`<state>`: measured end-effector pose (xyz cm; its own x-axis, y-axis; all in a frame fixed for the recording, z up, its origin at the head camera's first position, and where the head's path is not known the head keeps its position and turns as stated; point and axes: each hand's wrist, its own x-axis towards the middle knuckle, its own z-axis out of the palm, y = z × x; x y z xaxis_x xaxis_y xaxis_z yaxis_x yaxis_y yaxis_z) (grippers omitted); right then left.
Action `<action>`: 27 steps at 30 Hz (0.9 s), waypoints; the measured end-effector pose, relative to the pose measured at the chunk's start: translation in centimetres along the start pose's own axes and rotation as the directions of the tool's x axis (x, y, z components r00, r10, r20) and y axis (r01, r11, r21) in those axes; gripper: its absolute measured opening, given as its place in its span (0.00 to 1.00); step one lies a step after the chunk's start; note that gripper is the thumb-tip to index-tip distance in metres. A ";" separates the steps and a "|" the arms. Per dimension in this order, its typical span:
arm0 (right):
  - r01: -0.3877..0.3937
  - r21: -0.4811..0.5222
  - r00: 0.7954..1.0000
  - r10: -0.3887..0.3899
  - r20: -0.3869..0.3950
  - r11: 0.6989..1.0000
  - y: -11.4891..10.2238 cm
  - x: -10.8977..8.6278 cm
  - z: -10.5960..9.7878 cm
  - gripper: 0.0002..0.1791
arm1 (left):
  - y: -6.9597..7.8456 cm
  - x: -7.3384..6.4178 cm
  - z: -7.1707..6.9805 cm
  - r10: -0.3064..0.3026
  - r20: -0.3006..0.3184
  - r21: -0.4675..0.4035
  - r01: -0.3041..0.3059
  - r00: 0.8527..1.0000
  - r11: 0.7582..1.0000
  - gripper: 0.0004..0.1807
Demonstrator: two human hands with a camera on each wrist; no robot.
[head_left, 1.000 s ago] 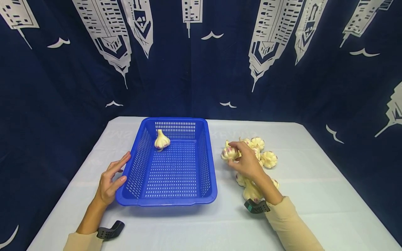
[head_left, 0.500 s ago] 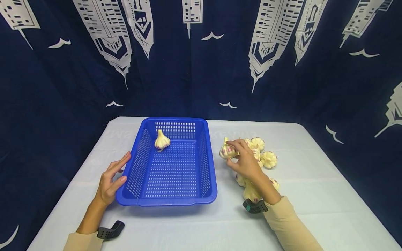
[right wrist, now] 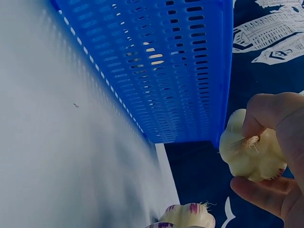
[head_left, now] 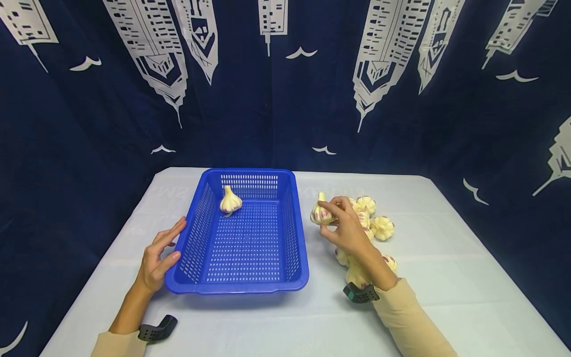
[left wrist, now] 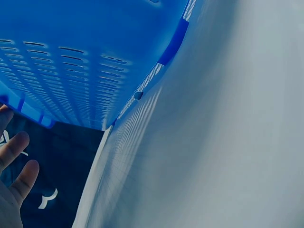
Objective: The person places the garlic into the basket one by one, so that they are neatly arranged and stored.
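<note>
My right hand [head_left: 350, 228] pinches a garlic bulb [head_left: 320, 214] between thumb and fingers, just right of the blue basket [head_left: 236, 287]. The bulb's stem points up in the head view; its root end [right wrist: 251, 142] faces the right wrist camera. Fingers of my left hand [head_left: 156, 258] rest on the basket's left rim, fairly straight and spread. Inside the basket, near its back left corner, sits another garlic bulb [head_left: 230, 202]. Several more bulbs [head_left: 382, 228] lie in a pile on the table, partly hidden behind my right hand and forearm.
A white cloth covers the table [head_left: 446, 277]. Behind it hangs a dark blue curtain [head_left: 272, 114] with white building prints. The basket has slotted walls [right wrist: 156, 61] and stands left of the pile.
My right hand has shifted slightly left and upward with the garlic bulb, away from the pile. The bulb has turned more upright. My left hand stays at the basket's rim.
</note>
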<state>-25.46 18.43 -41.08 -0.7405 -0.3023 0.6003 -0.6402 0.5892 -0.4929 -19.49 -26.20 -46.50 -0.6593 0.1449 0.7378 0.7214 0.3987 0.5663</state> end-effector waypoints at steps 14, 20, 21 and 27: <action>0.109 -0.043 0.993 -0.111 -0.040 0.993 0.0 0.7 0.1 0.30 | 0.0 0.0 0.0 -0.003 0.001 0.002 0.003 1.000 1.000 0.33; 0.132 -0.034 0.991 -0.133 -0.032 0.991 -0.2 1.1 0.3 0.29 | 0.0 -0.1 0.0 -0.010 0.003 0.003 0.010 1.000 1.000 0.33; 0.128 -0.026 0.991 -0.129 -0.026 0.991 -0.3 1.2 0.3 0.29 | 0.0 -0.1 -0.1 -0.014 0.004 0.005 0.014 1.000 1.000 0.33; 0.112 0.010 0.994 -0.112 -0.006 0.994 -0.9 1.6 0.5 0.31 | 0.0 -0.1 -0.1 -0.022 0.008 0.010 0.022 1.000 1.000 0.33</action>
<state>-26.20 17.08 -39.99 -0.6627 -0.3616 0.6558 -0.7212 0.5440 -0.4288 -19.41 -26.36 -46.58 -0.6766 0.1436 0.7222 0.7046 0.4112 0.5784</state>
